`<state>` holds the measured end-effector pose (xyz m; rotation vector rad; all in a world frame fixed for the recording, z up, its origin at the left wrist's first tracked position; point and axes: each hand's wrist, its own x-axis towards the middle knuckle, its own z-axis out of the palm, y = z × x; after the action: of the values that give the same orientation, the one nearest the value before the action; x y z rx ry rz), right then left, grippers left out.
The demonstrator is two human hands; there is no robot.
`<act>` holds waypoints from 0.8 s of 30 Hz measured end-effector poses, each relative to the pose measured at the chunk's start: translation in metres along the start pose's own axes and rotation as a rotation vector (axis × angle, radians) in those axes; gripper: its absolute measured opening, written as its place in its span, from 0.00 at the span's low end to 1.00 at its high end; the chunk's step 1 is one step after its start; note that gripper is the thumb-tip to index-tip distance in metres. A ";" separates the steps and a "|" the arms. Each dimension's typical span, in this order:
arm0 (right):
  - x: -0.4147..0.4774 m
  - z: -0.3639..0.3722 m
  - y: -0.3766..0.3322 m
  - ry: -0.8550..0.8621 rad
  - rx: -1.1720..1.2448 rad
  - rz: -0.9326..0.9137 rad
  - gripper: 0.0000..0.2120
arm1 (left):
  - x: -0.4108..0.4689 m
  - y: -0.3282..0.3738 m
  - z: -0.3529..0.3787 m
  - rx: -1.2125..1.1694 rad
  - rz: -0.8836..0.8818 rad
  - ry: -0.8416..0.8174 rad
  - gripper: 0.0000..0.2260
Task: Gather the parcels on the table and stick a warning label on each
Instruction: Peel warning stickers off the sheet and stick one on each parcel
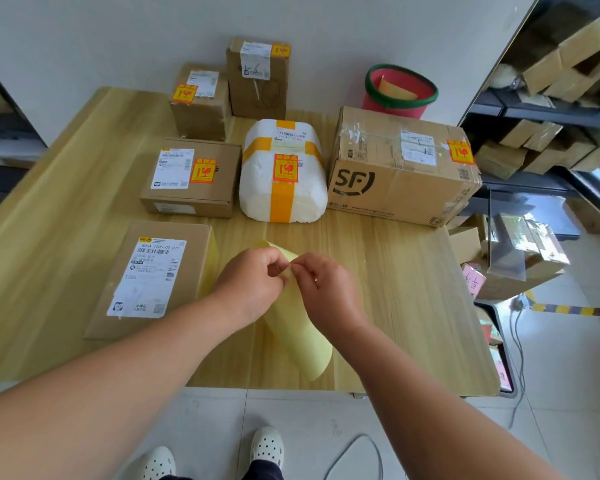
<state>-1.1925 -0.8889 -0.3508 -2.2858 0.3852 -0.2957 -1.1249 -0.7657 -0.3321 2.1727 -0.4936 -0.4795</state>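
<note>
A pale yellow label backing sheet point(300, 336) curls over the table's near middle. My left hand point(252, 282) and my right hand point(326, 289) pinch its upper edge together, fingertips touching. To the left lies a flat brown parcel point(194, 251) with only a white shipping label. Behind stand parcels bearing orange warning labels: a flat brown box point(222, 164), a white foam box point(264, 188) with orange tape, a large SF carton point(378, 147), and two small brown boxes point(201, 116) point(274, 91) at the back.
The wooden table point(395, 306) ends just below my hands. A red bucket point(399, 91) with a green rim stands behind the table. Shelves with cartons point(551, 64) line the right side, and more boxes point(513, 258) sit on the floor there.
</note>
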 end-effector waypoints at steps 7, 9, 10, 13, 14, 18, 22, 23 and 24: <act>0.006 -0.014 0.003 0.071 0.299 0.334 0.11 | 0.004 0.002 -0.001 -0.059 -0.100 0.007 0.08; 0.011 -0.025 0.009 0.145 0.451 0.479 0.11 | 0.009 0.000 0.000 -0.059 -0.193 0.021 0.05; 0.014 -0.031 0.014 0.185 0.499 0.519 0.11 | 0.012 -0.002 0.001 -0.051 -0.243 0.032 0.04; 0.019 -0.046 0.026 0.321 0.543 0.583 0.10 | 0.020 -0.008 0.005 -0.004 -0.378 0.076 0.06; 0.020 -0.050 0.030 0.365 0.541 0.601 0.10 | 0.023 -0.009 0.006 0.013 -0.410 0.090 0.07; 0.024 -0.055 0.036 0.429 0.470 0.635 0.10 | 0.033 -0.012 0.009 0.066 -0.495 0.136 0.09; 0.023 -0.042 0.026 0.362 0.464 0.601 0.10 | 0.028 -0.004 0.008 0.144 -0.378 0.124 0.11; 0.023 -0.038 0.021 0.344 0.464 0.595 0.10 | 0.025 -0.001 0.009 0.155 -0.295 0.133 0.11; 0.023 -0.034 0.016 0.325 0.467 0.589 0.09 | 0.022 0.003 0.010 0.133 -0.200 0.141 0.09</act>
<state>-1.1854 -0.9301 -0.3375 -1.5825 1.0135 -0.4010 -1.1120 -0.7853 -0.3389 2.3774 -0.2374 -0.4068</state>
